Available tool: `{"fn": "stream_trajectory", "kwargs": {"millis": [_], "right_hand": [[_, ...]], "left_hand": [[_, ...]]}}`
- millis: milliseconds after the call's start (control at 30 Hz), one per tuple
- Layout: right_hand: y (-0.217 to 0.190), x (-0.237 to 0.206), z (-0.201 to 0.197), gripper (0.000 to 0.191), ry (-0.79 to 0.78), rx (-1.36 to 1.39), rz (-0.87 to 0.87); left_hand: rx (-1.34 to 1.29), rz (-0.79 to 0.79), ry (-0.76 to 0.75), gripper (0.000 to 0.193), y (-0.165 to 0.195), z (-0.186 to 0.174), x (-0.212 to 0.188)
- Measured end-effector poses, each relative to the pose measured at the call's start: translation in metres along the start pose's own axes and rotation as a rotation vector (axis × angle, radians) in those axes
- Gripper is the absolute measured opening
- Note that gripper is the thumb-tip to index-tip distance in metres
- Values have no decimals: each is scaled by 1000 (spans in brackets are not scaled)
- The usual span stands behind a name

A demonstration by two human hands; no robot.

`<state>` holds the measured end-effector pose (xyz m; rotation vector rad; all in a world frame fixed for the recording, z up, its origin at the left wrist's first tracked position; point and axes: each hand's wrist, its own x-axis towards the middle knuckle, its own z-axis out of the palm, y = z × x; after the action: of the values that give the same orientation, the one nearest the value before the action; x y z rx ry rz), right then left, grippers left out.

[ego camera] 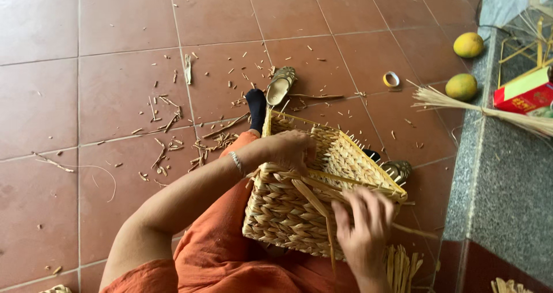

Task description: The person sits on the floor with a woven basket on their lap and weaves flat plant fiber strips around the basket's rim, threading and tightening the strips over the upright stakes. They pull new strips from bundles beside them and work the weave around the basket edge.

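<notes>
Basket [299, 206]: woven of pale straw, resting on the lap, tilted, opening turned away toward the floor.
Walls: woven close all round; looks mostly done.
Rim: loose strand ends poking out along the top edge (untrimmed, untucked), so finishing seems left.
Left hand [285, 150]: curled over the rim, gripping the basket.
Right hand [364, 227]: fingers spread on the near edge, pinching a flat straw strand [314, 201].
Floor [115, 97]: red tiles, littered with cut straw bits.
Spare straw: bundle [489, 111] on the grey step.
</notes>
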<state>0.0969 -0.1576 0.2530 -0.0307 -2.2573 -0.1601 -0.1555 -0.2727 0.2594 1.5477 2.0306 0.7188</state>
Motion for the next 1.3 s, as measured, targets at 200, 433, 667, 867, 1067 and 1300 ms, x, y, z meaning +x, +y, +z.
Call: {"fn": "stream_trajectory", "kwargs": {"millis": [200,433,667,867,1067,1300], "right_hand": [[-11,-65,-19,23,-517,433,454],[13,-68,-22,26,-500,298,359],[-17,-4,0,50,-377,335,134],[-26,18,31,51,-400,381,171],[-21,19,39,49,-381,379,156],[-18,21,45,48,-370,368,179]], "left_hand": [[-160,-134,-203,26,-1,-5,7],[-56,33,-130,23,4,-7,-10],[-575,-1,-343,43,-44,-33,-4],[-457,59,-539,30,-75,-18,27],[-604,-92,-738,34,-85,-9,51],[-436,116,-616,25,-84,15,54]]}}
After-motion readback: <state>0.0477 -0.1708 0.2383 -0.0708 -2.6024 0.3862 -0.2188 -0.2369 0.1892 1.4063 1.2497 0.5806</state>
